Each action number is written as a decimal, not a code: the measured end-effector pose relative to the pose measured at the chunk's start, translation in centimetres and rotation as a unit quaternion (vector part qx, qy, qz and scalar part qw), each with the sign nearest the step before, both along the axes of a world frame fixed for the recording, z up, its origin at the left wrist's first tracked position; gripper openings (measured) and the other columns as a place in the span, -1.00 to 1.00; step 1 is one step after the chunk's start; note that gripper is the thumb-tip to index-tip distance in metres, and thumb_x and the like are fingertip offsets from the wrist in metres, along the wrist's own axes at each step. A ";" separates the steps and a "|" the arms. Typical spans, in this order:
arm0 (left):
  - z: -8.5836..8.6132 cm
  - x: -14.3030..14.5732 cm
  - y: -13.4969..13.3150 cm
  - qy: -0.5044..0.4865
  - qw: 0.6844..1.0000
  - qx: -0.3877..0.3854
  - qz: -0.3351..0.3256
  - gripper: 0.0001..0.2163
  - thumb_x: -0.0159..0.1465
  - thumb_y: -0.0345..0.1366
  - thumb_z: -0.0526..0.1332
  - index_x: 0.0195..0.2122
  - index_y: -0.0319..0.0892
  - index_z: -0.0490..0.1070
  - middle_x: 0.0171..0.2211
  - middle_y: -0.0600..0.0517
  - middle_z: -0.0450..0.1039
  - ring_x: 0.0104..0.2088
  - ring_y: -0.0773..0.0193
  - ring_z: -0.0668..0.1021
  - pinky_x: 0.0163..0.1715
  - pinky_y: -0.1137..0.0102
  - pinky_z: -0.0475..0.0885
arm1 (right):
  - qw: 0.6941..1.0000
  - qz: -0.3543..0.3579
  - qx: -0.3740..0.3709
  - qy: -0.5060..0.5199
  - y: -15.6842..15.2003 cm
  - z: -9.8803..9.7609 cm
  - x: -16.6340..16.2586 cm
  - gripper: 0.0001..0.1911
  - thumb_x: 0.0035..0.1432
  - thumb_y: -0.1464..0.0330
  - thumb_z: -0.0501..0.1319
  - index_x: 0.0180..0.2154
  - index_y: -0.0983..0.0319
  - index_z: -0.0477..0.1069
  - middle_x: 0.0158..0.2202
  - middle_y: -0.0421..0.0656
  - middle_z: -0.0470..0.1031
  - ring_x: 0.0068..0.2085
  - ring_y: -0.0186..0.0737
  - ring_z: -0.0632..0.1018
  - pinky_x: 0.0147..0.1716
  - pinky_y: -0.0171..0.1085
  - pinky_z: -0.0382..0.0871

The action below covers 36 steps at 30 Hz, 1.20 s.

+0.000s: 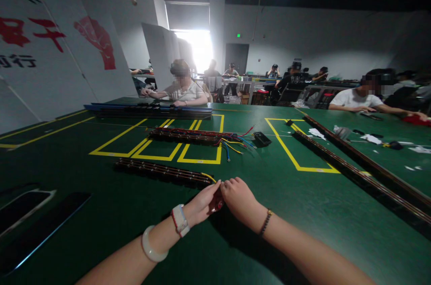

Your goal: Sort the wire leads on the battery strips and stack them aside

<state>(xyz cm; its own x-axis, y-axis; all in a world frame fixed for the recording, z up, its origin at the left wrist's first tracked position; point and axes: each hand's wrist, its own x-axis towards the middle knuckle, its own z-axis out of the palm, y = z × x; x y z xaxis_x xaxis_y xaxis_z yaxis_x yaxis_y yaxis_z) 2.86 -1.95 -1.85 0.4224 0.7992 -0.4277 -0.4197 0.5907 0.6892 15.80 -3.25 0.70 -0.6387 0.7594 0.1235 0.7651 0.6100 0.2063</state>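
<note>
My left hand (204,204) and my right hand (238,196) meet at the right end of a long dark strip with copper-coloured bars (161,170) lying on the green table. A yellow wire (208,177) comes out of that end and runs to the fingertips of my left hand, which are closed on it. My right hand is closed, its curled fingers touching the left fingertips; what it grips is hidden. A small reddish, shiny thing (218,206) shows below the left fingers. Further back lies a similar strip (185,136) with red, blue and yellow wires at its right end.
A small black box (261,138) sits beside the loose wires. Long dark bars (350,177) cross the table on the right, among paper scraps (372,138). Dark glossy panels (47,231) lie at left. A person (186,89) sits across the table, another (360,96) at right.
</note>
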 end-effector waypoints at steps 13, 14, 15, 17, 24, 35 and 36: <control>-1.8 -0.4 1.0 0.000 0.999 -0.007 -0.036 -0.80 0.33 -0.22 0.06 -0.34 -0.22 0.33 -0.51 0.09 0.42 -0.61 0.47 0.43 -0.65 0.56 0.19 | 0.994 -0.036 -0.094 0.047 0.0 3.0 1.7 -0.83 0.21 0.39 0.13 -0.17 0.26 0.43 -0.29 -0.05 0.53 -0.27 -0.16 0.55 -0.31 -0.25 0.31; -1.7 -0.4 0.9 0.005 0.999 -0.008 -0.038 -0.80 0.33 -0.22 0.06 -0.34 -0.22 0.33 -0.51 0.09 0.42 -0.62 0.47 0.42 -0.67 0.56 0.17 | 0.994 -0.033 -0.097 0.044 -0.1 2.9 1.7 -0.82 0.20 0.42 0.13 -0.15 0.26 0.43 -0.27 -0.05 0.54 -0.27 -0.16 0.55 -0.31 -0.26 0.31; -1.5 -0.4 0.8 0.010 0.999 -0.009 -0.040 -0.79 0.33 -0.21 0.05 -0.34 -0.22 0.33 -0.51 0.09 0.42 -0.63 0.48 0.41 -0.68 0.56 0.15 | 0.994 -0.030 -0.099 0.043 -0.1 2.7 1.6 -0.80 0.18 0.45 0.14 -0.13 0.27 0.42 -0.26 -0.04 0.54 -0.28 -0.17 0.55 -0.31 -0.26 0.31; -1.1 -0.4 0.7 0.020 0.999 -0.006 -0.045 -0.78 0.33 -0.19 0.05 -0.35 -0.22 0.32 -0.51 0.10 0.42 -0.64 0.49 0.39 -0.68 0.56 0.12 | 0.994 -0.027 -0.097 0.040 -0.1 2.7 1.6 -0.77 0.17 0.49 0.13 -0.12 0.28 0.42 -0.27 -0.04 0.54 -0.28 -0.18 0.55 -0.31 -0.27 0.31; -0.9 -0.4 0.2 0.047 0.993 0.057 -0.090 -0.71 0.31 -0.08 0.05 -0.23 -0.22 0.35 -0.31 0.00 0.49 -0.58 0.48 0.40 -0.64 0.54 0.13 | 0.998 -0.050 -0.033 0.026 1.3 3.1 2.4 -0.75 0.17 0.44 0.18 -0.09 0.19 0.46 -0.21 0.00 0.47 -0.22 -0.14 0.51 -0.26 -0.25 0.29; 0.0 -0.1 -0.4 0.105 0.986 0.076 -0.102 -0.75 0.32 -0.07 0.02 -0.22 -0.17 0.18 -0.42 0.02 0.47 -0.65 0.49 0.39 -0.69 0.57 0.01 | 0.998 -0.016 -0.046 0.047 4.8 -1.6 3.9 -0.65 0.24 0.44 0.12 0.04 0.10 0.39 -0.27 -0.08 0.46 -0.23 -0.20 0.47 -0.24 -0.31 0.24; 0.1 0.0 -0.5 0.111 0.985 0.082 -0.099 -0.75 0.32 -0.07 0.01 -0.23 -0.18 0.18 -0.44 0.03 0.46 -0.66 0.49 0.37 -0.69 0.57 0.02 | 0.998 -0.014 -0.039 0.050 4.8 -1.9 3.9 -0.66 0.24 0.43 0.12 0.04 0.10 0.40 -0.27 -0.08 0.45 -0.21 -0.19 0.46 -0.23 -0.30 0.24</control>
<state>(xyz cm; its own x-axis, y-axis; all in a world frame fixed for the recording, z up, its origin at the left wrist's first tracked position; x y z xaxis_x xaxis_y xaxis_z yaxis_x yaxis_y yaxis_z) 2.82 -2.43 -1.77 0.4884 0.7764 -0.3984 -0.1357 0.5185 0.8442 19.72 1.56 -1.16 -0.6045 0.7865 0.1265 0.7965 0.5992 0.0804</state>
